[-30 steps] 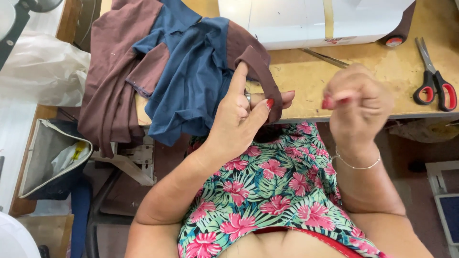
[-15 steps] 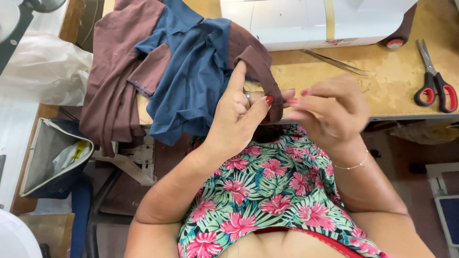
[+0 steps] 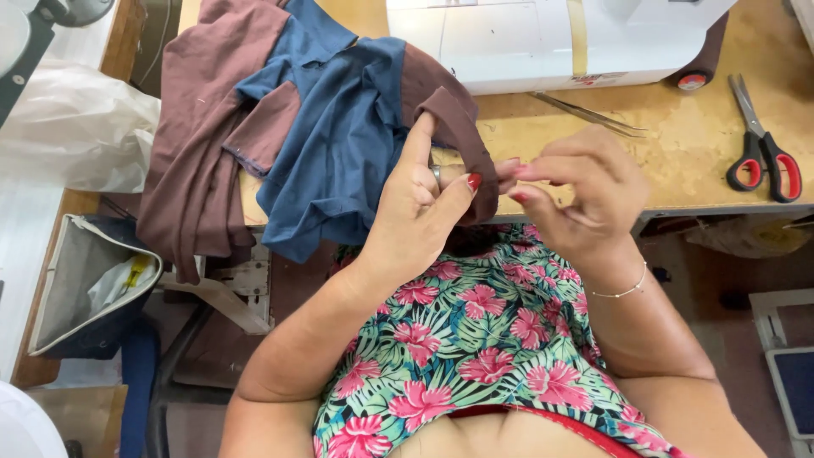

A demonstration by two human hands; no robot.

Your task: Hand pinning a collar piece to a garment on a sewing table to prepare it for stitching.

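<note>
Brown strip (image 3: 458,136) pinched in left hand (image 3: 424,203), index raised; right hand (image 3: 577,187) fingertips nip its end beside the thumb — best kept taut, grips close.

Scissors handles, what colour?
Red with black trim, on the scissors; head view.

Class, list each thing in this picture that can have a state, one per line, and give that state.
Brown and blue fabric garment: crumpled on the table, one brown strip lifted.
Left hand: pinching the brown strip.
Right hand: fingertips pinched together beside the strip.
Red-handled scissors: lying flat, blades shut.
Metal tweezers: lying flat on the wooden table.
White sewing machine: upright.
</note>
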